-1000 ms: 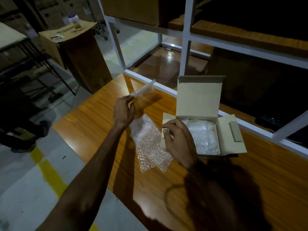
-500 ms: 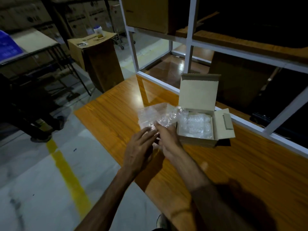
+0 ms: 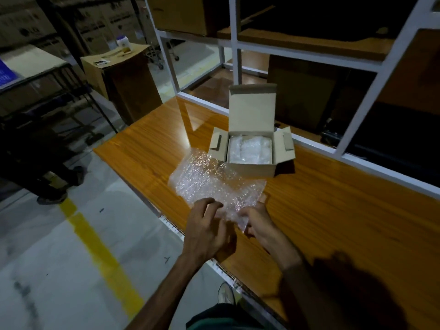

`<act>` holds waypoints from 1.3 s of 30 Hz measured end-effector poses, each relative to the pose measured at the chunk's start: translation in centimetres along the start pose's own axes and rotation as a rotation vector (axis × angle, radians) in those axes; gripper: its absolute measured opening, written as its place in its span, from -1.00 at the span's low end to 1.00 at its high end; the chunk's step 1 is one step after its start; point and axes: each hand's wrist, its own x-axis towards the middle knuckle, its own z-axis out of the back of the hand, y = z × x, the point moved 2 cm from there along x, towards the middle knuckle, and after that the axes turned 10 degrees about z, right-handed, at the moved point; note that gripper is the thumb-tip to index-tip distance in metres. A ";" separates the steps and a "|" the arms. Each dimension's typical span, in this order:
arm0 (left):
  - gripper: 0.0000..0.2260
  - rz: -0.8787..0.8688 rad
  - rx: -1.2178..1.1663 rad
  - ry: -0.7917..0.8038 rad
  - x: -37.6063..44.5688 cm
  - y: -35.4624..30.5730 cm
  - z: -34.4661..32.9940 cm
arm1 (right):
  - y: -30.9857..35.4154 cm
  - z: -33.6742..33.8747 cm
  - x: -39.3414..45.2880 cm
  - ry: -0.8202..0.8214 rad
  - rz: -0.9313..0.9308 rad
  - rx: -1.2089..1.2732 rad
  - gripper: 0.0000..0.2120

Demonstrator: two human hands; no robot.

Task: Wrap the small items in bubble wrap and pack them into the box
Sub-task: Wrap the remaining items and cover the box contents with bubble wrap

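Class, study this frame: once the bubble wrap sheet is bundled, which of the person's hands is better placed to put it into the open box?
Probably the right hand: it grips the sheet's near edge on the box's side; the left hand is farther.

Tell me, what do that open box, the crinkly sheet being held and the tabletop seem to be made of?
Box: plain brown cardboard, matte, with folded flaps. Sheet: clear plastic bubble wrap, glinting, bubbly texture. Tabletop: orange wood-grain, glossy with reflections; possibly laminate rather than solid wood.
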 end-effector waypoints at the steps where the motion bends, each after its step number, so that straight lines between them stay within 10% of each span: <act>1: -0.66 0.014 0.026 0.043 -0.3 0.3 -0.8 | -0.6 1.0 -0.1 0.000 -0.009 -0.016 -0.30; 17: -0.47 -0.064 0.377 0.372 2.1 0.5 -6.2 | -1.2 10.8 -1.9 -0.335 0.063 -0.201 -0.88; 29: -0.56 -0.010 0.261 0.133 7.6 3.3 -5.3 | 1.1 11.0 0.2 -0.162 -0.032 0.676 -0.78; 39: -0.58 0.034 0.251 -0.036 11.7 7.3 -1.1 | 2.6 12.7 -0.2 -0.168 0.013 0.902 -0.47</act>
